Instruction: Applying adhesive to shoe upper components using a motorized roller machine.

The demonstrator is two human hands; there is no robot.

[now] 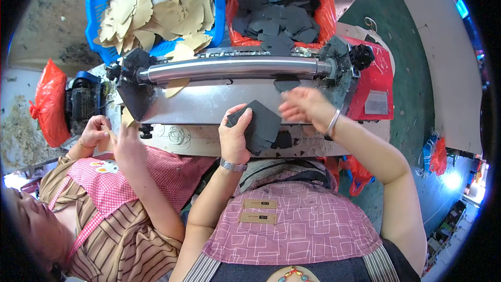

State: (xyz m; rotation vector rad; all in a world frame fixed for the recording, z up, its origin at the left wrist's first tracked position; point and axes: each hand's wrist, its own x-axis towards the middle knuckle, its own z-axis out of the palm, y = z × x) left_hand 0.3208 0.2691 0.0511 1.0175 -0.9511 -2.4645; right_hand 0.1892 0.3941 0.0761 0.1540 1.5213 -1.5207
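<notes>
My left hand [236, 134] is closed round a small stack of dark grey flat cut pieces [261, 124], thumb on top, just in front of the machine's metal bed. My right hand [302, 105], slightly blurred, is over the bed's right part with its fingers stretched out and nothing visible in them. Just beyond those fingers, a single dark piece [287, 85] lies at the front of the shiny steel roller [235, 69]. Another dark piece [277, 45] shows behind the roller. Toward the roller's left end, a beige piece [176, 87] pokes out in front.
Behind the machine stand a blue basket [219, 10] of beige pieces and a red-bag-lined container [327, 8] of dark pieces. At left, a co-worker's hands [128, 149] handle a beige piece. Black knobs [361, 56] flank the roller. Dark scraps [283, 140] and thin strips lie along the front ledge.
</notes>
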